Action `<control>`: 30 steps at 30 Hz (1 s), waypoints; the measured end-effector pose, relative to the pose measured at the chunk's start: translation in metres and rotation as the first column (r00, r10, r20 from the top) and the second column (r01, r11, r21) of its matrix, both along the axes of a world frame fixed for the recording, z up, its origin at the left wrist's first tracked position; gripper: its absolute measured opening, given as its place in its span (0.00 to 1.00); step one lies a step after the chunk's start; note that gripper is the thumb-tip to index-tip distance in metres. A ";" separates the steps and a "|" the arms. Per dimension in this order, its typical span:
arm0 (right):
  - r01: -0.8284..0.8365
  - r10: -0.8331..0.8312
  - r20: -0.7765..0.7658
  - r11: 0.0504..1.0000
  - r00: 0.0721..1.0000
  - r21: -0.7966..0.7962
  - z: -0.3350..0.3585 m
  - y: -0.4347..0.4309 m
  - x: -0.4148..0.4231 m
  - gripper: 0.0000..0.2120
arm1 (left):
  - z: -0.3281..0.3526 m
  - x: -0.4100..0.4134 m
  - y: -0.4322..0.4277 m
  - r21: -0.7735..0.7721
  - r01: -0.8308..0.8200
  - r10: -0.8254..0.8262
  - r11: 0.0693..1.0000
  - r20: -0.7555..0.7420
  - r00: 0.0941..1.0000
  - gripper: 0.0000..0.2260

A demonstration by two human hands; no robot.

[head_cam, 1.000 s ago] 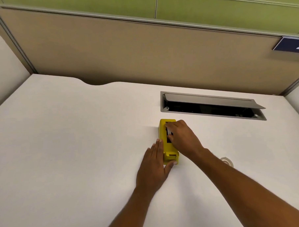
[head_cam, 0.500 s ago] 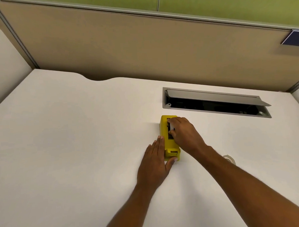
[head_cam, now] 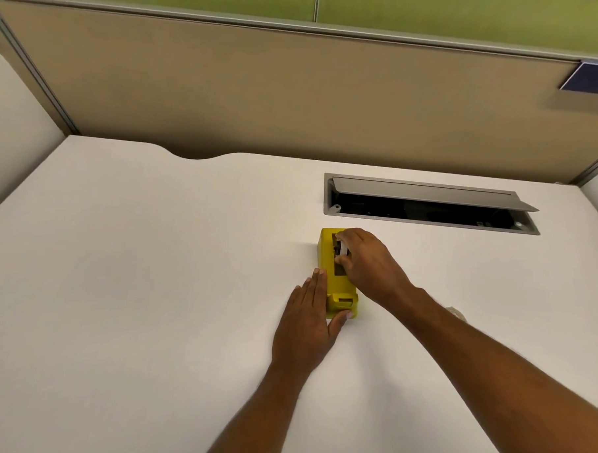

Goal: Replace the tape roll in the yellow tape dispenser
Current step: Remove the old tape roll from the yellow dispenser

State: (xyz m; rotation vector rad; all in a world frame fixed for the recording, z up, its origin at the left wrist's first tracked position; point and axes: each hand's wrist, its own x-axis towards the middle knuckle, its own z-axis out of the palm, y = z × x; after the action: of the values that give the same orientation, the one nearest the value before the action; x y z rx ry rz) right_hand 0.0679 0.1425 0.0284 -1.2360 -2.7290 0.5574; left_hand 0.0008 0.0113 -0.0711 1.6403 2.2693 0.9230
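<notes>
The step in hand looks like the roll going into or coming out of the dispenser (head_cam: 332, 276), which sits mid-tabletop (head_cam: 157, 301) near the cable hatch (head_cam: 427, 203); which way, I cannot tell. The right hand (head_cam: 367, 264) pinches the white tape roll (head_cam: 343, 249) in the slot. The left hand (head_cam: 308, 325) lies flat and open, bracing the dispenser's side. Next calls for a straight, steady pull or push.

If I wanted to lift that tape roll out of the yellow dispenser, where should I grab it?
Probably from above, pinching the white roll by its two flat faces: only its top pokes out of the open slot in the yellow dispenser, whose walls enclose the rest.
</notes>
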 end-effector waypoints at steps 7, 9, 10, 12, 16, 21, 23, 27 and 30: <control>0.020 -0.018 -0.103 1.000 0.995 0.024 0.016 -0.005 0.017 0.21 | 0.013 0.001 -0.006 0.090 0.009 -0.012 0.996 0.036 0.999 0.32; 0.023 -0.019 -0.149 0.999 0.989 0.025 0.025 -0.008 0.021 0.20 | 0.030 0.001 -0.005 0.194 -0.138 0.108 0.971 0.161 0.981 0.28; 0.019 -0.014 -0.166 0.999 0.986 0.030 0.029 -0.009 0.023 0.20 | 0.041 0.001 -0.003 0.233 -0.227 0.173 0.946 0.232 0.957 0.27; 0.015 -0.008 -0.190 0.999 0.982 0.036 0.039 -0.014 0.027 0.20 | 0.068 0.005 0.003 0.286 -0.325 0.233 0.901 0.312 0.921 0.25; 0.004 0.008 -0.240 0.999 0.971 0.052 0.059 -0.025 0.032 0.20 | 0.116 0.014 0.015 0.293 -0.338 0.203 0.894 0.408 0.890 0.24; -0.132 0.180 -0.304 0.976 0.935 0.173 0.088 -0.038 0.043 0.13 | 0.153 0.023 0.026 0.186 -0.253 0.095 0.949 0.598 0.796 0.12; -0.120 0.175 -0.330 0.976 0.928 0.179 0.096 -0.039 0.050 0.12 | 0.164 0.026 0.027 0.175 -0.274 0.112 0.946 0.616 0.780 0.11; -0.063 0.110 -0.434 0.991 0.894 0.121 0.112 -0.042 0.066 0.14 | 0.178 0.037 0.025 0.162 -0.289 0.088 0.944 0.719 0.690 0.11; -0.030 0.047 -0.521 0.999 0.852 0.042 0.123 -0.041 0.082 0.16 | 0.191 0.048 0.025 0.180 -0.308 0.026 0.934 0.827 0.561 0.11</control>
State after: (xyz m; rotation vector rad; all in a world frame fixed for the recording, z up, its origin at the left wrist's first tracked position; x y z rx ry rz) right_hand 0.1494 0.1012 0.1519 -0.8575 -2.2905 0.7264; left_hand 0.0492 0.0366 0.1199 0.7366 1.6491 1.7137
